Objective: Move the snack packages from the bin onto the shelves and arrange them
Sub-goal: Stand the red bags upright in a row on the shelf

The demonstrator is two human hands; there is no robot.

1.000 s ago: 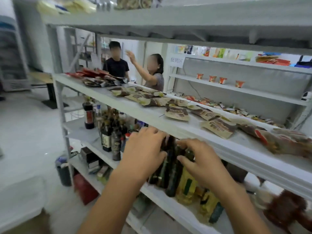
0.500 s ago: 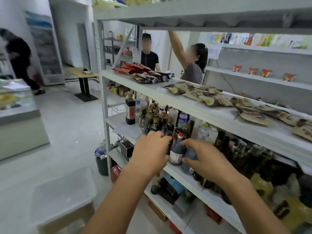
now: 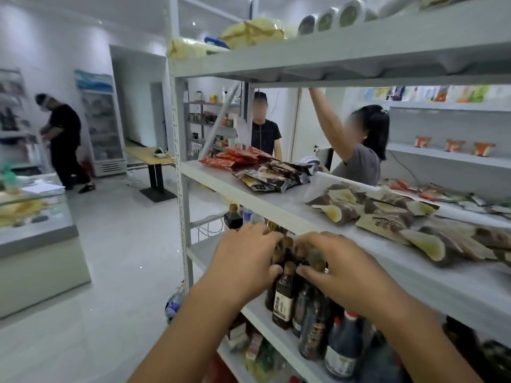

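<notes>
Head cam, the only view I've got. Both my hands are down on the lower shelf [image 3: 204, 250], at its front edge near the left end. My fingers are curled over the caps of a tight bunch of sauce bottles [image 3: 283, 299]. My left hand [image 3: 246, 261] and right hand [image 3: 340, 269] sit just beside each other, thumbs pinching in at the necks. It's blurry there, so I can't say which bottle each one actually has.

What could go wrong: the bottles are packed touching and look top-heavy. If I tug one by the cap, its neighbours could tip off the front edge onto the floor. My knuckles are also right under the lip of the middle shelf [image 3: 215, 175], so lifting straight up would bang into it.

Contents: the bottles look full of dark liquid. The snack packages are on that middle shelf, lying flat. The red packs [image 3: 235, 158] are at the left end, with the dark packs [image 3: 273, 178] just beside them. The brown-and-yellow packs [image 3: 367, 205] are further right, toward the front edge. There are yellow bags [image 3: 249, 34] on the top shelf [image 3: 359, 42]. The bin isn't in view, so no idea what's left in it.
</notes>
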